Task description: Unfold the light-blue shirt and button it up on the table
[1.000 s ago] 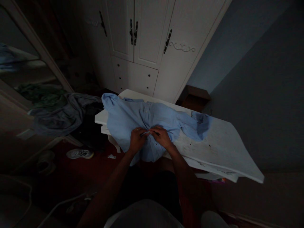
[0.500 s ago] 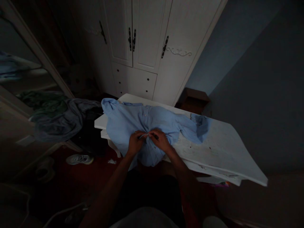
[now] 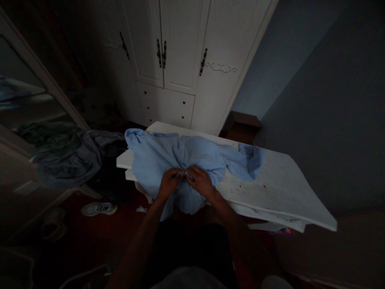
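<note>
A light blue button-up shirt (image 3: 156,154) lies spread on a white table (image 3: 279,188), collar toward the wardrobe, one sleeve reaching right. My left hand (image 3: 168,184) and my right hand (image 3: 199,181) meet at the shirt's front placket near the table's near edge. Both pinch the fabric with closed fingers, fingertips touching each other. The lower hem hangs over the table edge below my hands.
A white wardrobe (image 3: 180,60) with dark handles stands behind the table. A heap of grey and green clothes (image 3: 69,154) lies at the left. A white shoe (image 3: 99,208) rests on the dark red floor. A brown box (image 3: 243,126) sits by the wall.
My hands have stayed pinched together on the shirt front; the fingers closed in slightly tighter. The view shifted a little, moving everything leftward and down.
</note>
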`<action>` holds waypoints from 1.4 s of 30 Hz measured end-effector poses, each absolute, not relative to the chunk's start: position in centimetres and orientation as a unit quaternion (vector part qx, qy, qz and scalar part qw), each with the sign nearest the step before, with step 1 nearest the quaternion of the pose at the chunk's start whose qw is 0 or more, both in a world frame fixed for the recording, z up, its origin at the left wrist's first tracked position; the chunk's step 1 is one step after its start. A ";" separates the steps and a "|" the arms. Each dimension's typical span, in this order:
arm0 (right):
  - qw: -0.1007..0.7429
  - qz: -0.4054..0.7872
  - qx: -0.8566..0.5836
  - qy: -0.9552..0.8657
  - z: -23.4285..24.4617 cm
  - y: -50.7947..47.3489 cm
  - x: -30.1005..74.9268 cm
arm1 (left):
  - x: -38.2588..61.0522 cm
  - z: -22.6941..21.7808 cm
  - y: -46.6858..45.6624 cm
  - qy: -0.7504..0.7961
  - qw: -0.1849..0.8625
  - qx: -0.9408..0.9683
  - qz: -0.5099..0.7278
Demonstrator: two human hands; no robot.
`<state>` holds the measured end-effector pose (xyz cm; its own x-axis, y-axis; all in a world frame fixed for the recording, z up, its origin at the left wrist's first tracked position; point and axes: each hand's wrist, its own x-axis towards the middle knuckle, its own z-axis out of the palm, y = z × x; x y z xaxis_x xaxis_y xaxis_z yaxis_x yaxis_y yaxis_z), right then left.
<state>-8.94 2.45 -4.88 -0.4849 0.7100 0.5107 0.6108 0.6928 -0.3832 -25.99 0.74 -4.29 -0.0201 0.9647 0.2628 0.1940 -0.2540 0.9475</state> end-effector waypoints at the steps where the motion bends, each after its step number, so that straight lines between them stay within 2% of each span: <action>1: 0.328 0.069 -0.386 -0.860 -4.9 2.4 -8.9 | -26.0 -4.3 0.8 0.486 0.372 0.593 0.523; 9: 0.299 0.037 -0.399 -0.866 -5.0 2.6 -8.7 | -25.8 -4.3 0.4 0.486 0.359 0.594 0.531; 25: 0.342 0.176 -0.362 -0.849 -4.6 3.3 -8.2 | -25.7 -4.2 0.8 0.512 0.354 0.586 0.519; 42: 0.336 0.134 -0.377 -0.853 -5.2 3.3 -8.4 | -25.4 -4.4 0.6 0.525 0.321 0.595 0.517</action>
<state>-8.40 3.31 -5.17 -0.4900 0.7333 0.4714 0.5526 0.6795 -0.4826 -25.39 0.57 -4.38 -0.0855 0.9567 0.2781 0.2920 -0.2428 0.9251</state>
